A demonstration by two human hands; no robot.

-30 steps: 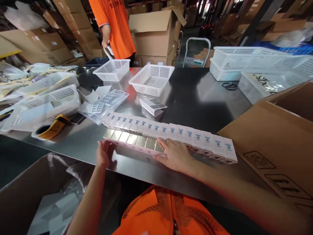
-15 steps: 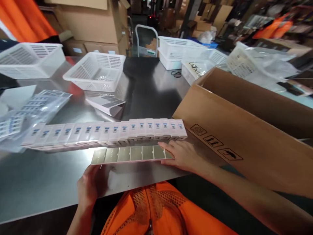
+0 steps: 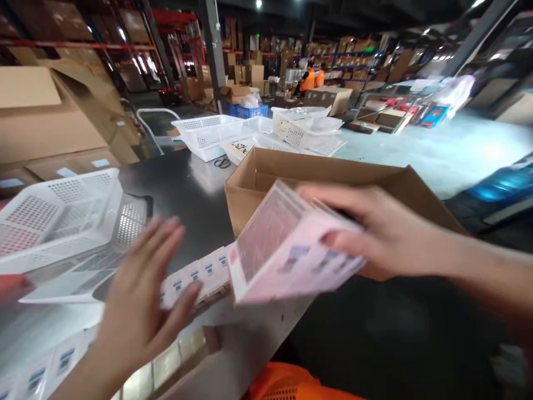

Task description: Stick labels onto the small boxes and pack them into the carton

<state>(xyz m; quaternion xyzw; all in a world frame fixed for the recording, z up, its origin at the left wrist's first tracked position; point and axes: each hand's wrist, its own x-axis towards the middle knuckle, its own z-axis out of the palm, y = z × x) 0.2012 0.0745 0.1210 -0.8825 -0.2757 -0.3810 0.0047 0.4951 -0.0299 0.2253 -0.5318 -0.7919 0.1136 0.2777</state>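
My right hand [image 3: 381,230] grips several small pink-and-white boxes [image 3: 287,261] pressed side by side, thumb on the labelled face. They are tilted and raised in front of the large open cardboard carton [image 3: 239,208], smeared by motion. My left hand [image 3: 139,294] holds nothing; its fingers are stretched out and the thumb stands apart. Beneath and beside it runs a row of labelled white boxes [image 3: 179,286] on the metal table, partly covered by the hand. Nearer my body lies a second row of boxes with shiny pale-gold faces [image 3: 166,366], its left part out of sight.
A white plastic basket [image 3: 62,200] stands at the left, more white baskets [image 3: 208,133] at the back. Scissors [image 3: 222,162] lie near those. Tall cartons [image 3: 45,122] are behind on the left. Far off, people in orange vests [image 3: 312,79] stand by shelves.
The view has swung right and up. My right hand has lifted several boxes toward the carton. My left hand has come off the near row's left end and is now spread in the air.
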